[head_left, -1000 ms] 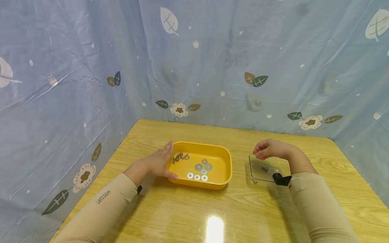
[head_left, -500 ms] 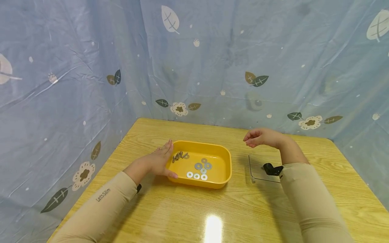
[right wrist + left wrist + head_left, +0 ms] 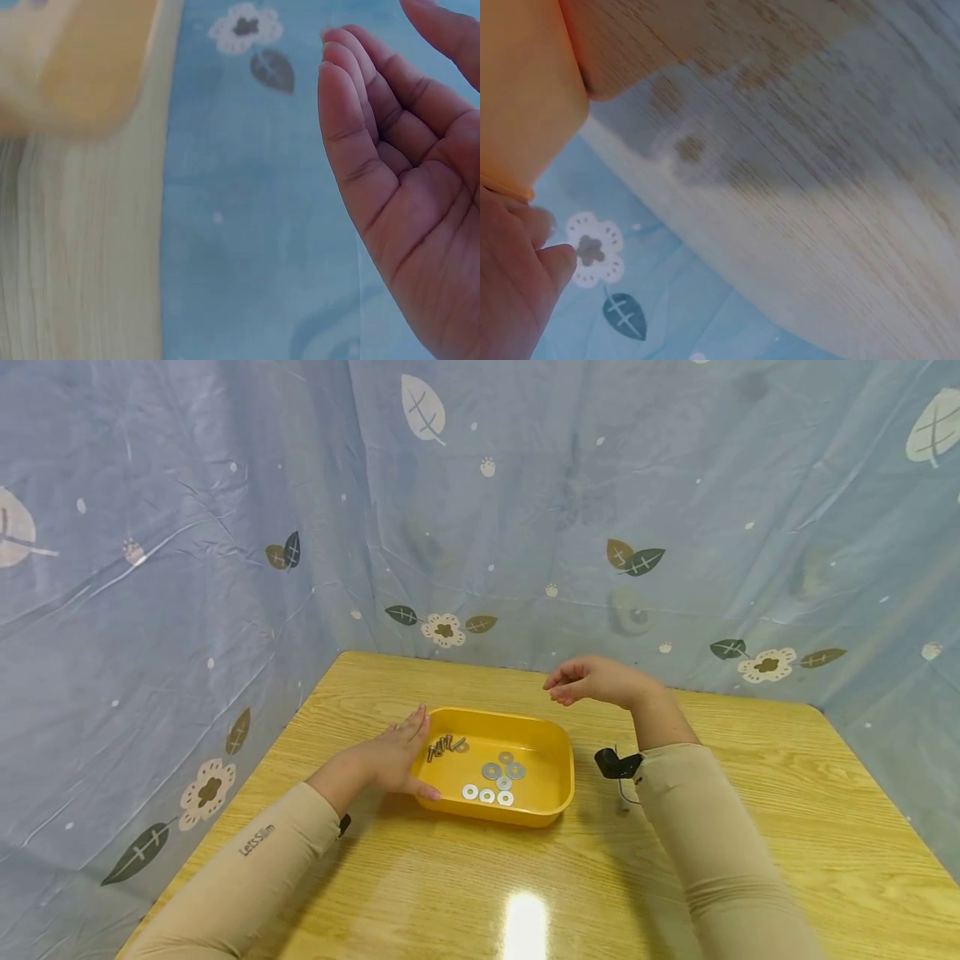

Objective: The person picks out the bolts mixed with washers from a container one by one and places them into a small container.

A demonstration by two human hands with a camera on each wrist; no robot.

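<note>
My left hand (image 3: 390, 764) rests on the left end of a yellow tray (image 3: 487, 813), fingers extended along the rim and thumb over the front edge. In the tray lie several metal bolts (image 3: 441, 747) at the left and several flat washers (image 3: 521, 774) around the middle. My right hand (image 3: 596, 680) is raised beyond the tray's back right corner, its fingers loosely bent. Nothing shows between those fingers or on the palm (image 3: 427, 210) in the right wrist view. A clear plate (image 3: 626, 793) on small feet stands right of the tray, mostly hidden by the right forearm.
Both tray and plate stand on a wood-grain table (image 3: 450, 893). A blue curtain (image 3: 525, 510) with leaf and flower prints hangs along the table's back and left sides. A black wrist camera (image 3: 618, 764) is worn under the right wrist.
My right hand has moved left and away from me, from over the clear plate toward the tray's back right corner; its forearm now covers most of the plate. The left hand stays on the tray.
</note>
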